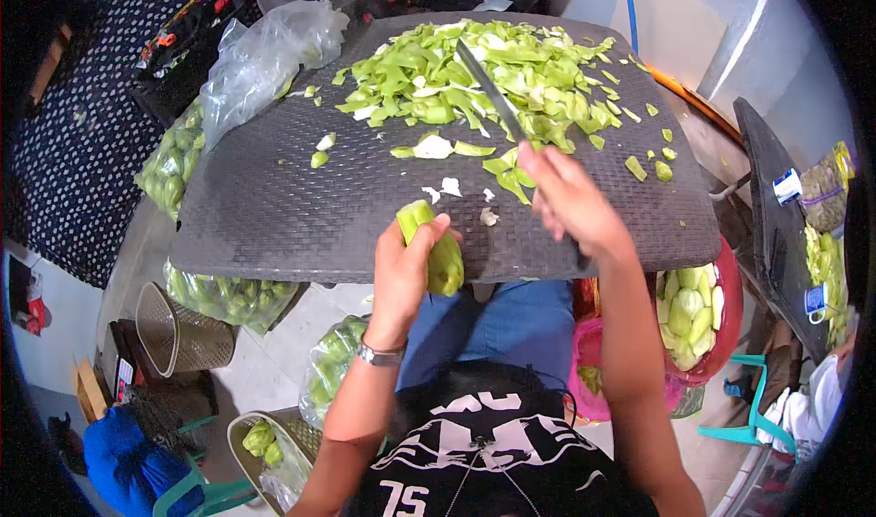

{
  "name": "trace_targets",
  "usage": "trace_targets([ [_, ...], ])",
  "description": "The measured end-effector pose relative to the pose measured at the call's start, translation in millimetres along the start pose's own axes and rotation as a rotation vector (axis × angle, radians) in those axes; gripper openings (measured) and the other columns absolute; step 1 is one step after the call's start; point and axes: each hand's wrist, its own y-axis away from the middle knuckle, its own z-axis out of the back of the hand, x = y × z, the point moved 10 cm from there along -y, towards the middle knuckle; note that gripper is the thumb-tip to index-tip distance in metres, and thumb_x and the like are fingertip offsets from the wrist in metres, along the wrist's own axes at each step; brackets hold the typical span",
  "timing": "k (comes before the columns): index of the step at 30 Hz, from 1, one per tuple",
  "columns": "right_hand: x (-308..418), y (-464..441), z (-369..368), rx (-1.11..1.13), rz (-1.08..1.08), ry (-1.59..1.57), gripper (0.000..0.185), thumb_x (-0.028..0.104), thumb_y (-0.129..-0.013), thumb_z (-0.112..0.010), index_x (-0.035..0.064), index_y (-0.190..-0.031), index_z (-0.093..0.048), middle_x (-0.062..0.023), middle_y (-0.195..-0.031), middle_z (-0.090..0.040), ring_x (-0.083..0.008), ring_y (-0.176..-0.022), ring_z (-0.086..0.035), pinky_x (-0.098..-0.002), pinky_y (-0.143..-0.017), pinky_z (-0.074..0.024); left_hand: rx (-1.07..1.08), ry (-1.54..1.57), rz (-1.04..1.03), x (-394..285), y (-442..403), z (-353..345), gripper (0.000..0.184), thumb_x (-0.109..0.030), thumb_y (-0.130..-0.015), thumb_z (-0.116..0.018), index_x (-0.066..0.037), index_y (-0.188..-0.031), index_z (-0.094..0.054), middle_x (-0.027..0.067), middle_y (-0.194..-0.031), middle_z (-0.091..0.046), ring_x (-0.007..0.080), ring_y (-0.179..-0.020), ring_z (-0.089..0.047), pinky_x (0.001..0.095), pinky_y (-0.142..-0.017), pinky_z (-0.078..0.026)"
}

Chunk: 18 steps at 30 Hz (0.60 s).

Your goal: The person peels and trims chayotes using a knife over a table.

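My left hand [408,260] is wrapped round a green chayote [445,266] at the table's near edge; the upper end looks cut and pale, the lower end still dark green. In my right hand [575,198] is a knife [493,90], its long blade slanting up and left over the peelings. The blade is apart from the chayote. A wide heap of green peelings [411,74] covers the far half of the dark woven-pattern table [265,207]. Several white scraps [451,187] and a few larger peel pieces [433,147] lie between my hands and the heap.
Clear bags of whole chayotes [173,166] stand left of the table and below it. Wicker-look bins [169,330] are at lower left. A red basin [725,289] of peeled chayotes sits at right, by a pink bag [589,348]. Another person's table [776,207] is at far right.
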Motion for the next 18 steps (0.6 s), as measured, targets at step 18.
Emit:
trace_targets([
  [18, -0.5, 67.4, -33.5, -0.151, 0.409, 0.176, 0.066, 0.056, -0.085, -0.080, 0.0009, -0.118, -0.066, -0.0226, -0.081, -0.072, -0.0315, -0.078, -0.075, -0.0435, -0.072, -0.0573, 0.262, -0.076, 0.048, 22.7, 32.9, -50.4, 0.064, -0.003, -0.081, -0.084, -0.008, -0.136, -0.051, 0.0041, -0.097, -0.068, 0.0099, -0.069, -0.064, 0.0235, -0.053, -0.051],
])
